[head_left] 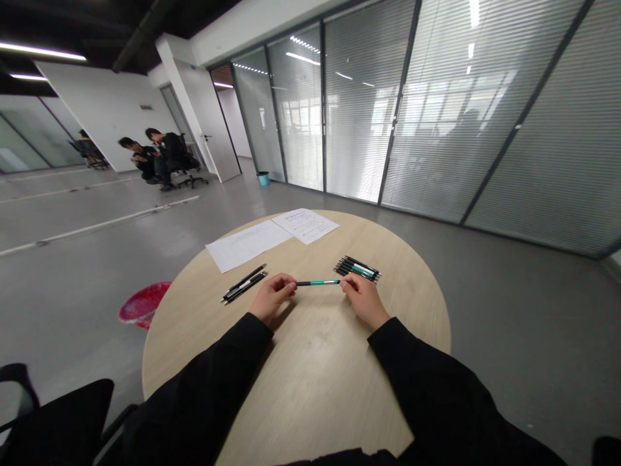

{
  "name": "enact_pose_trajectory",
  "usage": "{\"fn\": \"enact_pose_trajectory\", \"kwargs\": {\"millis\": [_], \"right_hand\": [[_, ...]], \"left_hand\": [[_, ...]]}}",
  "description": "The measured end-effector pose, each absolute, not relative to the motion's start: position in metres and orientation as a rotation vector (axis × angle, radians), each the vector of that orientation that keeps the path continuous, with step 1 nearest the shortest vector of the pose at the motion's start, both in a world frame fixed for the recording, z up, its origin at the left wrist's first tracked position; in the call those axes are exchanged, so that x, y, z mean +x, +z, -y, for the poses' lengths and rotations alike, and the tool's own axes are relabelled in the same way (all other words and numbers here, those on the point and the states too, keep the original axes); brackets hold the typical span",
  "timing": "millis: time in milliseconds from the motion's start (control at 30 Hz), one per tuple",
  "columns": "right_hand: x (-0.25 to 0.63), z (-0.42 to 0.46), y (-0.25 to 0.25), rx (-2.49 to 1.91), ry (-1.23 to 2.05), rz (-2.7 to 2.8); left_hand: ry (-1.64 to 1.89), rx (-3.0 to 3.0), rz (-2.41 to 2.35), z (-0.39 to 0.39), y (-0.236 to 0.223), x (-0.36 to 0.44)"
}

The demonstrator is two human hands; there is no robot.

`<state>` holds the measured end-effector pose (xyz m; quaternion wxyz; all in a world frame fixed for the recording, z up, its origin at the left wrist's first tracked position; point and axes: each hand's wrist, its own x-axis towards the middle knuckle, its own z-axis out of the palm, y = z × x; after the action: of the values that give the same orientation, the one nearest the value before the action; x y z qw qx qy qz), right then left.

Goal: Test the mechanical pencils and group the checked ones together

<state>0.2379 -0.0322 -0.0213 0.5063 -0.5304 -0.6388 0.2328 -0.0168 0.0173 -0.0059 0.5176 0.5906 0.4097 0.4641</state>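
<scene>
Well, in the head view, your left hand point(272, 298) and your right hand point(363, 300) are above the round wooden table point(315, 369), and the teal pen point(317, 282) lies level between them. Your left fingers point(289, 285) are closed narrow on the dark end of the pen, and your right fingers point(345, 283) are closed narrow on the other end, so both hands are holding it. The pen is over the table, near the middle of the hands.

Just beside your left hand, a small group of black pens point(244, 284) lies on the table. Beside your right hand, a larger bundle of pens point(357, 268) lies there. Farther ahead are two paper sheets point(247, 244) point(305, 226), which overlap a little at their corners.

Your black sleeves point(204, 382) come in from the bottom. On the floor at left is a red bin point(143, 304). Far away, two seated people point(150, 158) are near a white wall, and a small blue bin point(263, 178) stands by the glass wall point(466, 110) with blinds.
</scene>
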Motion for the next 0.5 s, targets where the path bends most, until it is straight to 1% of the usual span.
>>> {"fn": "enact_pose_trajectory", "kwargs": {"millis": [500], "right_hand": [[0.2400, 0.0315, -0.0237, -1.315, 0.536, 1.600]], "left_hand": [[1.096, 1.424, -0.979, -0.0176, -0.0057, -0.0171]]}}
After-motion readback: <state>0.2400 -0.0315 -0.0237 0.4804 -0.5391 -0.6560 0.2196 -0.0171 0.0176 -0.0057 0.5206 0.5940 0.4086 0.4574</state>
